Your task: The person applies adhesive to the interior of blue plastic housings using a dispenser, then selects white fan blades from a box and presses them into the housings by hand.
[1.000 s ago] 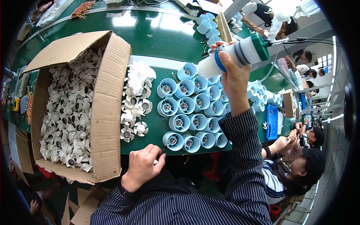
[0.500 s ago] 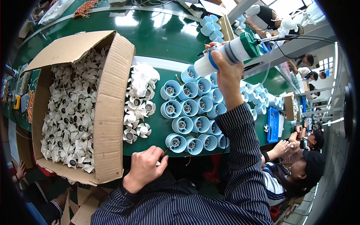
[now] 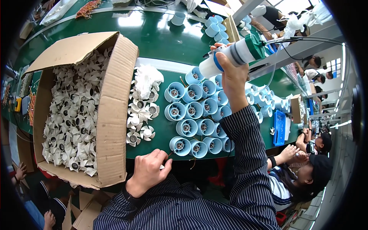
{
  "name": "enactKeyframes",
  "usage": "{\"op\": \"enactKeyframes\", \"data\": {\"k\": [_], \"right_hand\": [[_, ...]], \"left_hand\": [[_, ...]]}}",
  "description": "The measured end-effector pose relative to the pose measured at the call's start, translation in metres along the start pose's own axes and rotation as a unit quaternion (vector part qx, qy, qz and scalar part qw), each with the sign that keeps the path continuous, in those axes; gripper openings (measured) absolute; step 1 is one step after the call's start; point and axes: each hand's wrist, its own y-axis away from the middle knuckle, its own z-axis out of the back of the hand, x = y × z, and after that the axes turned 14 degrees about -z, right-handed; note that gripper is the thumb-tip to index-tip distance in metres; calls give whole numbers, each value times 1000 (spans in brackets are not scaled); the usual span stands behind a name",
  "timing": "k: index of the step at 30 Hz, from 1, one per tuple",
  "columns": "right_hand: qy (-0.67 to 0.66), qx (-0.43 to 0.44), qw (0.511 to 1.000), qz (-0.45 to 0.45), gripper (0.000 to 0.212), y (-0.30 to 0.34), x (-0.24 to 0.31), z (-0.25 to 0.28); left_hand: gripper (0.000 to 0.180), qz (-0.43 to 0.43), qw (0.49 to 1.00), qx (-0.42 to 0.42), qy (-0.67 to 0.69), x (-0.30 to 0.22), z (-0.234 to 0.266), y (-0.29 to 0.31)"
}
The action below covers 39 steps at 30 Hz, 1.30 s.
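Observation:
My right hand (image 3: 231, 73) is wrapped round a large translucent glue-dispenser cartridge (image 3: 209, 66) with a green cap (image 3: 254, 46) and a thin hose (image 3: 276, 67). It is held tilted above rows of light blue round fan housings (image 3: 185, 127), which have motors in their centres. My left hand (image 3: 148, 172) is closed at the table's near edge, left of the front row; a small white bit shows between its fingers, its kind unclear. Several loose white fan blades (image 3: 140, 117) lie left of the housings, beside a crumpled white plastic bag (image 3: 146, 85).
A big open cardboard box (image 3: 111, 115) full of white fan blades stands at the left. More blue housings (image 3: 219, 28) sit at the far side and on the right, near a blue tray (image 3: 279, 128). A grey metal beam (image 3: 293, 50) crosses the upper right. Co-workers (image 3: 303, 172) sit at the right.
A single blue housing now stands on the table's far side where none was before. The co-worker at right has shifted hands. Both of my hands stay in place.

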Motion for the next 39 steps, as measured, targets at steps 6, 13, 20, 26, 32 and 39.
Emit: {"op": "enactKeyframes", "data": {"k": [6,13,20,26,32,39], "right_hand": [[-5,-21,1000,9,43,8,20,10],[17,-40,999,15,42,20,36,38],[30,-59,998,9,41,22,23,62],[13,-71,997,24,40,31,33,72],[-10,-121,991,59,51,56,66,97],[8,-226,964,137,66,105,78,141]], "left_hand": [[17,-2,1000,1,-3,0,-1,-1],[17,0,1000,4,-4,0,1,-1],[16,-4,1000,5,-8,-2,1,-3],[16,-2,1000,5,-16,-4,0,-3],[16,-3,1000,4,-14,-12,4,-2],[23,-10,998,22,61,-38,18,5]]}}
